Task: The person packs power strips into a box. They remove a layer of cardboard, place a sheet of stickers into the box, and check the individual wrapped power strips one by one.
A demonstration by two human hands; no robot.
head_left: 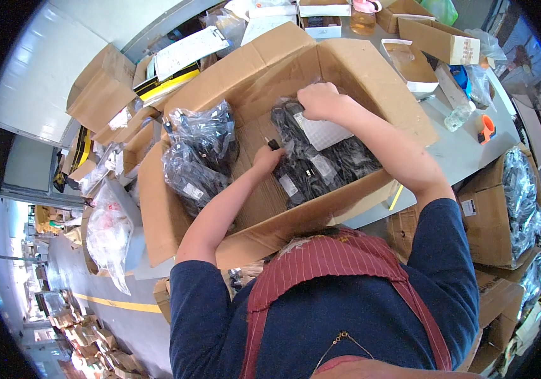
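Both my hands reach into a large open cardboard box (264, 237). My left hand (267, 159) is closed at the left edge of the right-hand pile, around a black cable (274, 144) whose plug end pokes out above the fingers. At the far side of that pile my right hand (322, 101) is curled into a fist; its fingertips are hidden. Below the fist, a white sheet with a grid (322, 132) lies on black cables in clear bags (321, 167). More bagged cables (201, 151) fill the box's left side, with bare cardboard between the piles.
The box stands on a grey table (434, 117). Beyond it are small cartons (409, 63), a clipboard with papers (191, 50) and a bottle with a pink lid (364, 18). An orange tape-like ring (486, 129) lies at right. Cartons of bagged goods (504, 215) stand beside my right arm.
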